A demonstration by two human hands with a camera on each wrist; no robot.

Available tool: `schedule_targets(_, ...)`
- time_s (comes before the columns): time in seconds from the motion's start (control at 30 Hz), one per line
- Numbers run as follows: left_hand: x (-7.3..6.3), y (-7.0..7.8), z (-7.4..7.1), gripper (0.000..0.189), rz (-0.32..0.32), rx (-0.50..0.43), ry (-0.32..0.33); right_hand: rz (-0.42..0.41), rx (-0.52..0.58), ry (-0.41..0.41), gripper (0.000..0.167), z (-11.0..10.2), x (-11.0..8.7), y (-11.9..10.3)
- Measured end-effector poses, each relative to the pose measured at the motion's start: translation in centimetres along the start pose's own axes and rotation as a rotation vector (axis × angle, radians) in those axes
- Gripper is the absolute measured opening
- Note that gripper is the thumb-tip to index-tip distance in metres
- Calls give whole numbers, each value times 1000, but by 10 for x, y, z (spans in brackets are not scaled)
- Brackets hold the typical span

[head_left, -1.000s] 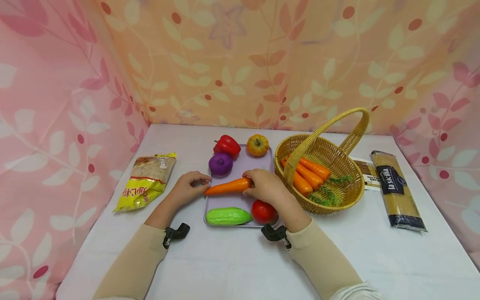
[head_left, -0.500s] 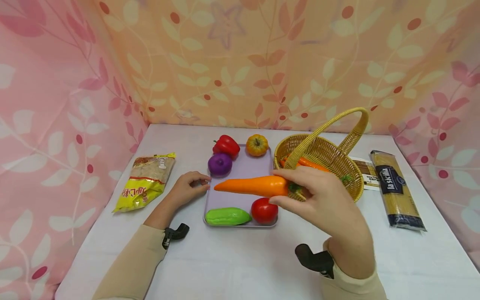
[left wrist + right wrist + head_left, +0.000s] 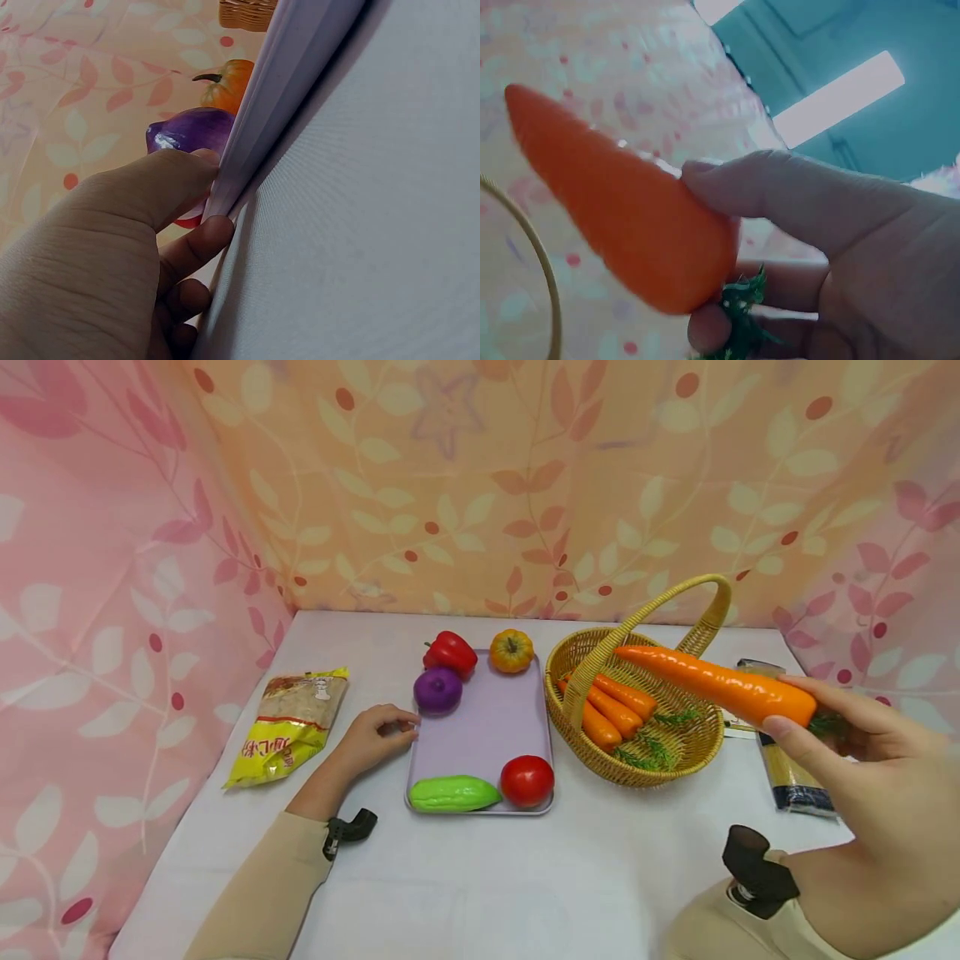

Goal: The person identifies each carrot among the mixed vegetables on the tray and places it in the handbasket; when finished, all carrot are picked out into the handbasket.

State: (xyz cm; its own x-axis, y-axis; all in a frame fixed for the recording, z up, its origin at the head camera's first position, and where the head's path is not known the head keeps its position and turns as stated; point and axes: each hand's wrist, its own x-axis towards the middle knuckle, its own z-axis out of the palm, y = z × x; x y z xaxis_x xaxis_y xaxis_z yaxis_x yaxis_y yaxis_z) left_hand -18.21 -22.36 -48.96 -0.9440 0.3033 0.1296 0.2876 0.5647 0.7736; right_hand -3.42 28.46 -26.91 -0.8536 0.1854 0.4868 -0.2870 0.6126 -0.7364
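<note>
My right hand (image 3: 885, 777) grips a carrot (image 3: 716, 683) by its thick leafy end and holds it in the air, tip to the left, above the right side of the wicker basket (image 3: 708, 758). In the right wrist view, the thumb lies along the carrot (image 3: 630, 210) and fingers curl behind its green top. My left hand (image 3: 375, 742) is at the left edge of the lilac tray (image 3: 491, 727). In the left wrist view, thumb and forefinger pinch the tray's rim (image 3: 251, 112), beside the purple eggplant (image 3: 196, 127).
On the tray stand a red bell pepper (image 3: 452, 654), a small pumpkin (image 3: 512, 652), a tomato (image 3: 527, 781) and a green gourd-like vegetable (image 3: 453, 794). Several carrots (image 3: 615, 710) lie in the basket under its tall handle (image 3: 667, 602). Food packs (image 3: 288, 727) flank both sides.
My right hand has lifted the carrot off the tray and carried it right and up, past the basket's handle. The left hand stays at the tray's edge.
</note>
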Motion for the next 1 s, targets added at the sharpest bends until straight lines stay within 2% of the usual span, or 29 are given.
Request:
schedule_targets(0.07, 0, 0, 0, 23, -4, 1, 0, 129, -51, 26, 45, -6, 3, 12)
schedule_targets(0.13, 0, 0, -1, 23, -6, 0, 2, 262, -113, 14, 47, -10, 9, 24)
schedule_targets(0.23, 0, -1, -1, 23, -2, -2, 8, 405, -216, -74, 60, -12, 23, 42)
schedule_targets(0.3, 1, -2, -1, 23, 22, 7, 14, 447, -278, -158, 69, -8, 34, 53)
schedule_targets(0.47, 2, -4, -1, 23, 74, 19, 19, 427, -319, -326, 76, 17, 59, 86)
schedule_targets(0.63, 2, -4, -2, 23, 67, 13, 14, 366, -378, -439, 77, 52, 73, 110)
schedule_targets(0.8, 2, -3, -1, 23, 57, 17, 14, 388, -414, -523, 75, 84, 78, 122)
schedule_targets(0.97, 3, -4, -1, 23, 62, 22, 19, 342, -479, -555, 60, 102, 81, 122)
schedule_targets(1.0, 3, -4, 0, 23, 62, 22, 19, 357, -468, -574, 58, 105, 83, 124)
